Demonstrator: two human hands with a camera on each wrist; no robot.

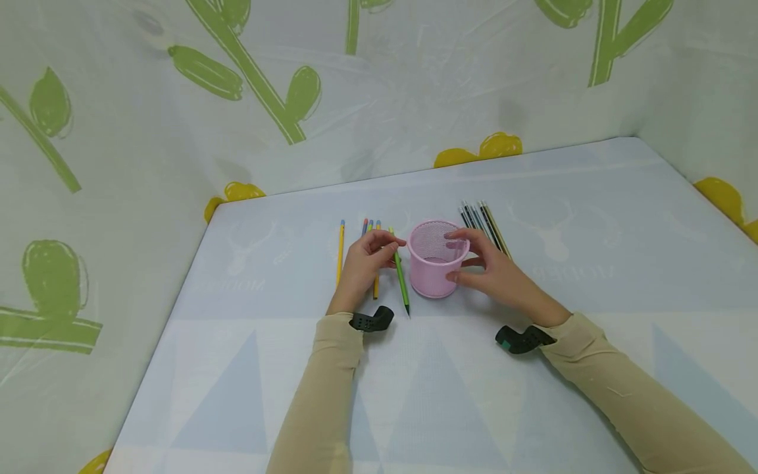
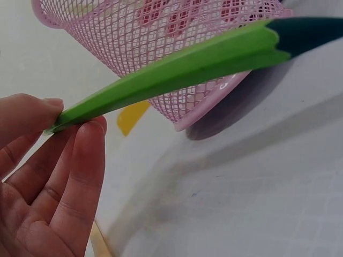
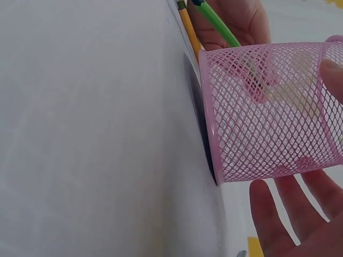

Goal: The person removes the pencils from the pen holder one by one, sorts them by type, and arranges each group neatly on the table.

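Observation:
My left hand (image 1: 362, 270) pinches a bright green pencil (image 1: 403, 287) between thumb and fingers, its dark sharpened tip pointing down toward me. In the left wrist view, the pencil (image 2: 171, 72) slants across in front of the pink mesh pen cup (image 2: 185, 56). That cup (image 1: 432, 280) stands upright on the table, its open top facing up, just right of the pencil. With the thumb on the near side and fingers around the far side and rim, my right hand (image 1: 494, 273) holds the cup. The right wrist view shows the mesh wall (image 3: 268, 118) between thumb and fingers.
A yellow pencil (image 1: 341, 245) lies left of my left hand, with several more pencils (image 1: 376, 289) partly hidden behind that hand. Several dark and gold pencils (image 1: 487, 220) lie behind my right hand. A leaf-patterned curtain (image 1: 403, 99) hangs beyond the table's far edge.

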